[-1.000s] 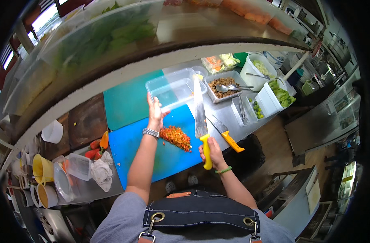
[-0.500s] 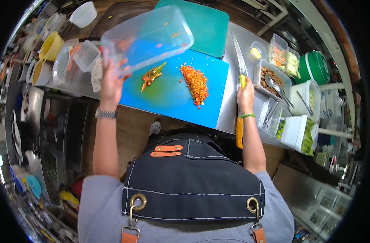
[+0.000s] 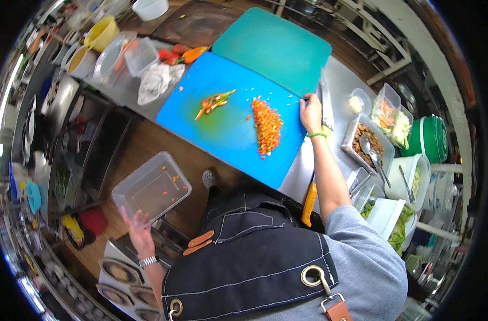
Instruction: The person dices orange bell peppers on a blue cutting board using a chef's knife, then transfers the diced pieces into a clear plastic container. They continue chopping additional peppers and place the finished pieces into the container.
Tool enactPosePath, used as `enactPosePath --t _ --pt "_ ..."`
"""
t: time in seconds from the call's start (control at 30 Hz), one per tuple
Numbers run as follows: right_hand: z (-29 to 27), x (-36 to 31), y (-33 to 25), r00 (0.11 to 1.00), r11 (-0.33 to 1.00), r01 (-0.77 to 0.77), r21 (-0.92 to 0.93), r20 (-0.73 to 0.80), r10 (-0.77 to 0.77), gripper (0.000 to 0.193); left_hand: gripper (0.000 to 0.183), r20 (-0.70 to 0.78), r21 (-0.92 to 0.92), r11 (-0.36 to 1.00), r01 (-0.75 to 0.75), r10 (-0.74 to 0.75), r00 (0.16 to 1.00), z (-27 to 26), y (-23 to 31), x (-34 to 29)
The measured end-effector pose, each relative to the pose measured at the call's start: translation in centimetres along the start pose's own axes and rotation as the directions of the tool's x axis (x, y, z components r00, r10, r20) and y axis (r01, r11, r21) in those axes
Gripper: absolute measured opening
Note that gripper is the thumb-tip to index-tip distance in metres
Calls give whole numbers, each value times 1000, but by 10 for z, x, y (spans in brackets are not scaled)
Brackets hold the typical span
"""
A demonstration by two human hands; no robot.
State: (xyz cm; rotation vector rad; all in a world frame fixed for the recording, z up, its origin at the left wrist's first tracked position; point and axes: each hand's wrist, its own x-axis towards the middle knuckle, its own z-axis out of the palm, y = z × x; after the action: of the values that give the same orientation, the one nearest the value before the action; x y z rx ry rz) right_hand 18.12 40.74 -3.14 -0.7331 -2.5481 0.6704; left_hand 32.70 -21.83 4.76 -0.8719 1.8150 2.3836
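My left hand (image 3: 140, 235) holds a clear rectangular plastic container (image 3: 150, 187) low at my left side, off the counter; a few orange bits lie inside it. My right hand (image 3: 311, 112) rests at the right edge of the blue cutting board (image 3: 222, 134), closed on a knife whose blade (image 3: 325, 101) points away from me. A long pile of finely chopped orange and red pepper (image 3: 266, 128) lies on the board just left of that hand. Pepper scraps (image 3: 214, 101) lie further left.
A teal board (image 3: 276, 48) lies behind the blue one. A second knife with a yellow-orange handle (image 3: 308, 203) sits at the counter's near edge. To the right are a tray of brown food with a spoon (image 3: 369, 142), tubs of greens (image 3: 399, 224) and a green tub (image 3: 431, 139). A white cloth (image 3: 156, 83) and whole peppers (image 3: 180, 54) lie to the left.
My left hand has carried the clear container from above the board's far left corner down to my left side. My right hand stays at the board's right edge with the knife.
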Motion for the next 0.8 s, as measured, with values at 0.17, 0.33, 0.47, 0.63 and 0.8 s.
enactPosePath --t 0.17,0.33,0.47,0.63,0.8 --pt "15 -20 -1 983 989 106 -99 -138 -119 34 65 53 46 998 54 -56 997 -3 -54 6" --pt "0 -11 -32 912 916 386 -107 -104 -396 27 60 142 206 965 164 -195 970 13 -100 33" --pt "4 21 -65 794 779 549 304 102 -599 26 57 264 213 955 208 -261 929 44 -118 53" --pt "7 78 -56 913 872 402 280 -57 -403 29 57 283 248 948 199 -267 921 53 -112 54" --pt "-1 147 -53 912 907 408 103 -2 -410 40 54 159 161 976 145 -170 972 5 -106 55"
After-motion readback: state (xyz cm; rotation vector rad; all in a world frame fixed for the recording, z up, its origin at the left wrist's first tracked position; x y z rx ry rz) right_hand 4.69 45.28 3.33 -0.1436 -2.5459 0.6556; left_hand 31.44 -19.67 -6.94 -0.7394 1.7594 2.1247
